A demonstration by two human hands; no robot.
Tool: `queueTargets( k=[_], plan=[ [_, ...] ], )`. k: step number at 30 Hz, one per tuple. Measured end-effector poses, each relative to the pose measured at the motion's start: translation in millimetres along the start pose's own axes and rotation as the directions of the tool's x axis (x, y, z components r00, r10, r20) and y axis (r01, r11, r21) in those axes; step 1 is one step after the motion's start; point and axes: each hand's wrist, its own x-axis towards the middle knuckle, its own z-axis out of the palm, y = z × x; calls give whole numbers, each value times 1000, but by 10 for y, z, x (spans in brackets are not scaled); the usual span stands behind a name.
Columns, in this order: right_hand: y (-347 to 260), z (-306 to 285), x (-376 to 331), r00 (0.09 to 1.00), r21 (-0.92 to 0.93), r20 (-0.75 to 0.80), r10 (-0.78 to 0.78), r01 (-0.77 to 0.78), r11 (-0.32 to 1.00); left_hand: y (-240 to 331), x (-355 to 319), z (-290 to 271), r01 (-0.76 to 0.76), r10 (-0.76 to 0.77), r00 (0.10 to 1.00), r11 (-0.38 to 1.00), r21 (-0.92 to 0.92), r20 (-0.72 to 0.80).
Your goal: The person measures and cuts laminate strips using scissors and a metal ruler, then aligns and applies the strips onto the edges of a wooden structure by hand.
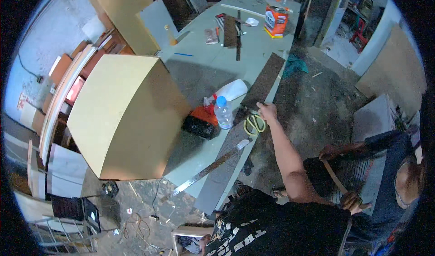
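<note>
My right hand (267, 112) reaches out over the table's right side, its fingers closed on the edge of a long dark brown strip (267, 77). Scissors with yellow-green handles (254, 125) lie on the strip right beside that hand. Farther toward me, a shiny metal straightedge (206, 170) rests slantwise across the strip. Close to the scissors stands a clear plastic bottle (223, 116) with a blue cap. Behind it a white spray bottle (232, 90) with a red head lies on its side. My left hand (206, 243) shows only partly, low by a wooden frame (195, 230); its fingers are hard to see.
A large cream box-like panel (106, 106) leans over the table's (247, 2) left side. An orange tin (275, 21) and dark offcuts (230, 31) lie farther back. At right, a co-worker (385, 174) holds a wooden stick (334, 178). Cables (138, 226) cross the floor.
</note>
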Motion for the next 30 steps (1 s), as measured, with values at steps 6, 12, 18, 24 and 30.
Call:
queueTargets(
  k=[6,12,18,24,30],
  plan=[
    [-112,75,325,996,46,-32,-81,83,995,214,54,-233,-263,260,964,963,-54,-49],
    [-831,-278,247,999,596,34,-17,-6,803,230,-87,-165,-346,361,901,932,104,-239],
    [-1419,-160,-481,978,608,-63,-198,195,770,-399,-237,-638,-40,155,967,874,483,-200],
    [-1940,565,-2142,768,318,-122,-629,630,708,-773,-89,-1265,-307,317,948,938,158,-40],
    [-2055,2014,-3774,659,190,5,-752,738,647,-748,266,-2288,-223,218,975,959,-175,-50]
  ],
)
